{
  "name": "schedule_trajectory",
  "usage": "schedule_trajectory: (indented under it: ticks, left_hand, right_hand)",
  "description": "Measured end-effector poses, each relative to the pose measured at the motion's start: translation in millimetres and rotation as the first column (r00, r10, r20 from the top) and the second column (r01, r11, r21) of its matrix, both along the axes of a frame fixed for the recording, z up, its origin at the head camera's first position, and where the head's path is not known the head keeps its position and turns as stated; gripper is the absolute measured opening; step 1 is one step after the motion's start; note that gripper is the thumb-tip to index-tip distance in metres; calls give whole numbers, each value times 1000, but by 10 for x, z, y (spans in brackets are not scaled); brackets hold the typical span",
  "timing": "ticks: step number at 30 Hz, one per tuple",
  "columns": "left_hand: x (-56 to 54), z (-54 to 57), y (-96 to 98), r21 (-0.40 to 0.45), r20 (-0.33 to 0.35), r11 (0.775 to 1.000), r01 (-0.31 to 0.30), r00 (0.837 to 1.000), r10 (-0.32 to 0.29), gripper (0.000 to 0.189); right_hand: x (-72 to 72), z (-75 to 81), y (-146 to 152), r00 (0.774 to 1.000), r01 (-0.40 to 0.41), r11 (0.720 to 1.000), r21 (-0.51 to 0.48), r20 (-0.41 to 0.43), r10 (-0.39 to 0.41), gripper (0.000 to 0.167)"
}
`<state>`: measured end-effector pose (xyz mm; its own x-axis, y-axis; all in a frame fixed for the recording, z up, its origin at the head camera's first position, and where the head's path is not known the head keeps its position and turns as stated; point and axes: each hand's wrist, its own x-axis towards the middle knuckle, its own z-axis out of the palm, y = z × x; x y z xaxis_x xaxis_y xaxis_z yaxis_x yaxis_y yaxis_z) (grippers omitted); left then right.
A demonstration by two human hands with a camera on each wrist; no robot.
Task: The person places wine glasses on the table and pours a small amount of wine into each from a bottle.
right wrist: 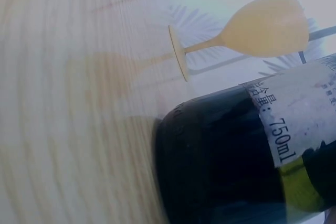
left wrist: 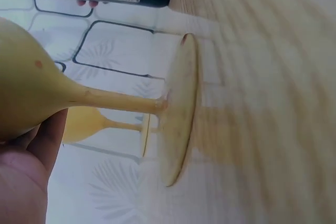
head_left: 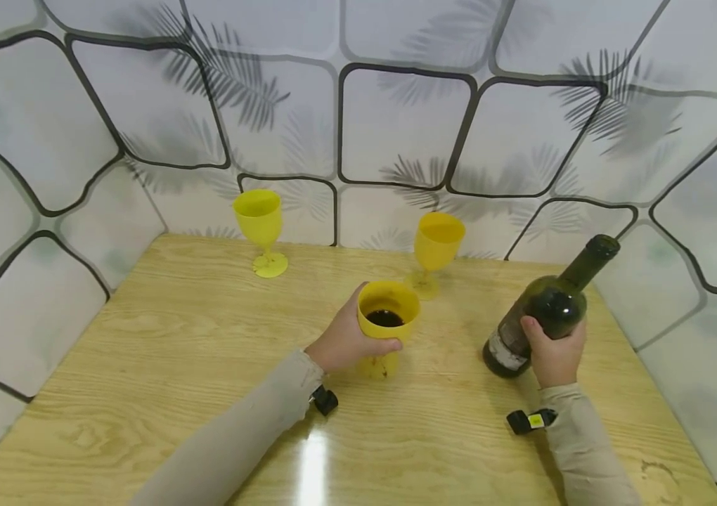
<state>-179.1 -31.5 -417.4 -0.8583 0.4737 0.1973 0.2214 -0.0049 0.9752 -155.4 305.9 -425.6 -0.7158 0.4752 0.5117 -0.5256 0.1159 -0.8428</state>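
Note:
My left hand (head_left: 344, 342) grips the bowl of a yellow goblet (head_left: 371, 336) from its left side, thumb across the front. Dark liquid (head_left: 385, 318) lies in that goblet. In the left wrist view the goblet's foot (left wrist: 181, 114) is close to the tabletop; whether it touches, I cannot tell. On the right, my right hand (head_left: 557, 355) grips a dark green wine bottle (head_left: 551, 306) around its body. The bottle has no visible cap, and its neck points up. A white label reading 750ml (right wrist: 302, 111) shows in the right wrist view.
An orange-yellow goblet (head_left: 437, 242) stands upright behind the held one, near the wall. Farther left stands a lemon-yellow goblet (head_left: 260, 218). The wooden table (head_left: 194, 337) meets patterned walls (head_left: 403, 126) at the back and both sides.

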Motion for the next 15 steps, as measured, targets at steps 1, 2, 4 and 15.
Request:
schedule_trajectory:
  ticks: [1,2,4,15]
  left_hand:
    - [-23,-3,7,-4,-6,1000,-14,1000,14,77]
    - [-52,-8,13,-12,-12,999,-33,999,33,77]
    - [-111,-10,21,-21,-16,997,-68,998,67,77]
    - [-514,35,-19,-42,-54,985,-170,984,167,78]
  right_hand:
    - [-1,-4,6,1000,0,1000,-1,-1,0,65]
    - [-1,-7,12,1000,0,1000,-2,-1,0,66]
    - [-2,-16,25,1000,1,1000,-2,1,-1,67]
    - [-17,-35,39,1000,24,999,46,4,-24,67]
